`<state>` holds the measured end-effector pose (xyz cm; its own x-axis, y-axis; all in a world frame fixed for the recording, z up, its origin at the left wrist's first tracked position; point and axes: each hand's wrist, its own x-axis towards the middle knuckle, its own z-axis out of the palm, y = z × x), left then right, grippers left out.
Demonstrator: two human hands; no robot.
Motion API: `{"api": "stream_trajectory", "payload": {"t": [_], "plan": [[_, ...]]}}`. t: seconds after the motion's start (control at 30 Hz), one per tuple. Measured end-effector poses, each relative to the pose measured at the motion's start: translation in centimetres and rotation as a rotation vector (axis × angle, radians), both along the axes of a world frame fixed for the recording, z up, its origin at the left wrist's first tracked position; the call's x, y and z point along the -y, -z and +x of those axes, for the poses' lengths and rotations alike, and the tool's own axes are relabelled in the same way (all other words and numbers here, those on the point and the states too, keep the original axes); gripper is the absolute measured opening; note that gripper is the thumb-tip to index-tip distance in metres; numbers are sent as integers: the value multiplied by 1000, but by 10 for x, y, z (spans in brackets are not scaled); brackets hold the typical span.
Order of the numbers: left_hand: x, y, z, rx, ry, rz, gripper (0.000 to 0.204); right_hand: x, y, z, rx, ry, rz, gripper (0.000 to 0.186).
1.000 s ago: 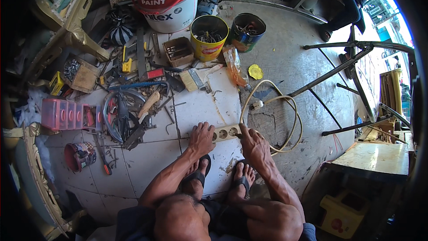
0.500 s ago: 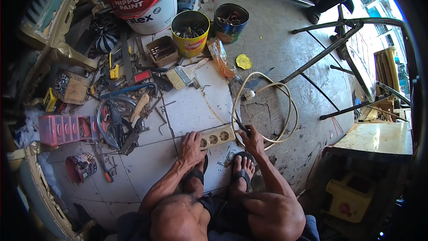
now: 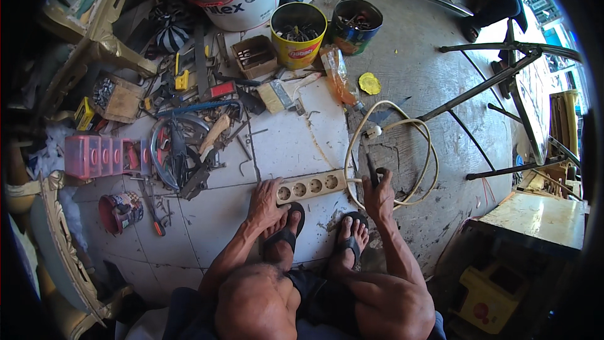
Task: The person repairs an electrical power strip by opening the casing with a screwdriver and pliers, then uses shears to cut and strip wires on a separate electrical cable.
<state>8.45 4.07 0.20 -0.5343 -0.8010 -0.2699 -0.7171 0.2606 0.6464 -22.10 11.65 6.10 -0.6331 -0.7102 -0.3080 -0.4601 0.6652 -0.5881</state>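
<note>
A cream power strip [image 3: 311, 187] with several round sockets lies slantwise on the white tiles in front of my feet. Over its left end, my left hand [image 3: 267, 200] is closed, gripping it. My right hand [image 3: 379, 194], past the strip's right end, is wrapped around a black-handled tool [image 3: 375, 178] whose long, thin, dark shaft points away from me; its exact kind is unclear. From the strip's right end runs a cream cable [image 3: 434, 164], looped on the concrete beside and beyond my right hand. The cable's white plug [image 3: 374, 132] rests inside the loop's far left part.
Hand tools, a paintbrush [image 3: 275, 96] and a hacksaw [image 3: 195, 109] crowd the left floor. A large paint bucket [image 3: 261, 0], a yellow tin [image 3: 299, 50] and a dark tin [image 3: 357, 38] stand beyond. Metal chair legs [image 3: 481, 87] reach in from the right. Another person's leg [image 3: 497, 12] shows far right.
The whole view has shifted, so the scene sits further right. My left hand has slid to the strip's left end, uncovering another socket. The tool's shaft now points more directly away.
</note>
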Motion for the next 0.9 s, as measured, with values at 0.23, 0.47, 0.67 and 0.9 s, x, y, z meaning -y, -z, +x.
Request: {"api": "stream_trajectory", "payload": {"t": [0.23,0.47,0.67,0.9], "plan": [[3,4,-1,-128,-18,-53,62,35,-68,55,125,-915,-258,22],[3,5,-3,-131,6,-68,59,49,-49,84,95,-975,-299,20],[3,3,-2,-86,19,-53,62,61,-49,98,-95,-1075,-188,18],[6,14,-3,-134,36,-57,61,79,-60,124,-48,-1111,-56,20]]}}
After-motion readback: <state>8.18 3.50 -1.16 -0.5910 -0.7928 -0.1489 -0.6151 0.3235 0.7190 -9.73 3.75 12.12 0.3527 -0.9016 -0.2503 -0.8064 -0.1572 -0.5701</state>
